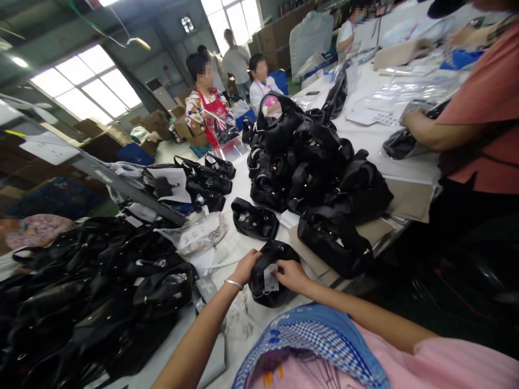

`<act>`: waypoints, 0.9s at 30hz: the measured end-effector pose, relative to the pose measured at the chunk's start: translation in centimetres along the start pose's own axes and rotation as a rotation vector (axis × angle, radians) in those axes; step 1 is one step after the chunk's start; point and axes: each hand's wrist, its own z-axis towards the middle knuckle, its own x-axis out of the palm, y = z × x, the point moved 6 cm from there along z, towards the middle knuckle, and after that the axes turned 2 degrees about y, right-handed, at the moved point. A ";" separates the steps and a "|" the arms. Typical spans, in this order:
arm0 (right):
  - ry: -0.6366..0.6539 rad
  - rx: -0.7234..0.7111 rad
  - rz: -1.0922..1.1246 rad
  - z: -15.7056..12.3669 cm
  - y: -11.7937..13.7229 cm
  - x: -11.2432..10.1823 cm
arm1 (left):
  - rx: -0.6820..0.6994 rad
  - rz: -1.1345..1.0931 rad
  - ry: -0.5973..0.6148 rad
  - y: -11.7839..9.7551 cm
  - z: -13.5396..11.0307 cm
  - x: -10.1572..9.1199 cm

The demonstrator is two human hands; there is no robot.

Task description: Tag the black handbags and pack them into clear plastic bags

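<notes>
A small black handbag (271, 254) stands on the white table right in front of me. My left hand (248, 267), with a silver bangle at the wrist, grips the bag's left upper edge. From the other side my right hand (292, 275) reaches to the bag's opening, its fingers closed at the top of a small whitish, see-through packet (271, 279). That packet lies against the side of the bag facing me. My right fingertips are partly hidden. Just beyond is another black handbag (254, 219), and a larger one (334, 240) rests to the right.
A high pile of black handbags (300, 156) rises behind. More bags (101, 292) are heaped at left, beside a slanted metal post (133, 192). Plastic-wrapped goods (205, 232) lie nearby. A co-worker in an orange top (482, 119) handles a bag at right; other people stand beyond.
</notes>
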 end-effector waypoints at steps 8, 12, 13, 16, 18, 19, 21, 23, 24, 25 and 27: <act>-0.041 0.088 0.117 0.2 -1.7 0.1 | -0.003 -0.159 -0.076 1.2 -0.6 -0.6; -0.078 0.083 0.152 0.1 -1.3 -0.1 | 0.001 -0.266 -0.016 1.5 -0.9 0.2; -0.081 0.078 0.148 0.3 -1.0 -0.1 | 0.001 -0.299 -0.002 1.6 -1.0 0.5; -0.037 0.061 0.066 0.8 -0.4 0.0 | -0.015 -0.368 -0.008 1.8 -1.4 1.3; 0.017 0.062 -0.019 1.0 -0.2 0.0 | -0.048 -0.394 -0.047 2.2 -1.8 1.7; 0.040 0.070 -0.057 1.1 -0.2 0.0 | -0.068 -0.404 -0.070 2.4 -2.0 1.9; 0.075 0.093 -0.120 1.1 -0.4 -0.1 | -0.105 -0.415 -0.112 2.6 -2.3 2.2; 0.103 0.119 -0.178 1.2 -0.5 -0.1 | -0.120 -0.412 -0.140 2.4 -2.5 2.5; 0.115 0.128 -0.199 1.3 -0.6 0.0 | -0.123 -0.386 -0.150 2.1 -2.5 2.7; 0.125 0.133 -0.213 1.5 -0.6 0.2 | -0.126 -0.343 -0.159 1.8 -2.5 2.8; 0.149 0.132 -0.221 2.1 -0.6 0.6 | -0.141 -0.235 -0.196 1.2 -2.3 3.0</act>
